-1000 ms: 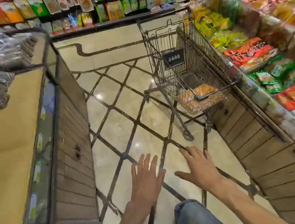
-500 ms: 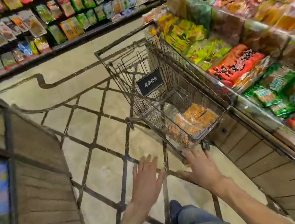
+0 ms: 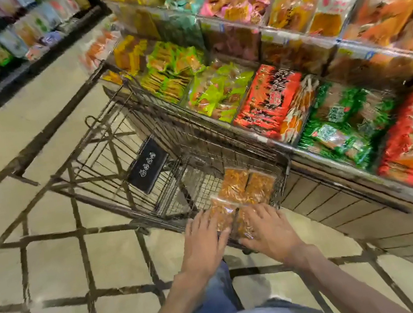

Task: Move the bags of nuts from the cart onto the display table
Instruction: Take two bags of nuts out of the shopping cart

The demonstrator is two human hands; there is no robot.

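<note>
At cart [image 3: 106, 157] near rim: left hand [image 3: 204, 242], right hand [image 3: 267, 231] flat, fingers straight on nut bags [image 3: 244, 191]; shelf edge [image 3: 311, 162] beside.

Warm overhead store light, fairly bright. Soft glare on the floor [image 3: 61, 264] near my feet. Motion blur smeared the shelves [image 3: 351, 75] and far packets; my hands stayed sharper. Wide-angle bending at edges, floor lines wobbly.

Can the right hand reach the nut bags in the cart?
Probably yes. The right hand already lies with straight fingers on the nearest nut bags, and the cart is open on top, so nothing blocks it.
</note>
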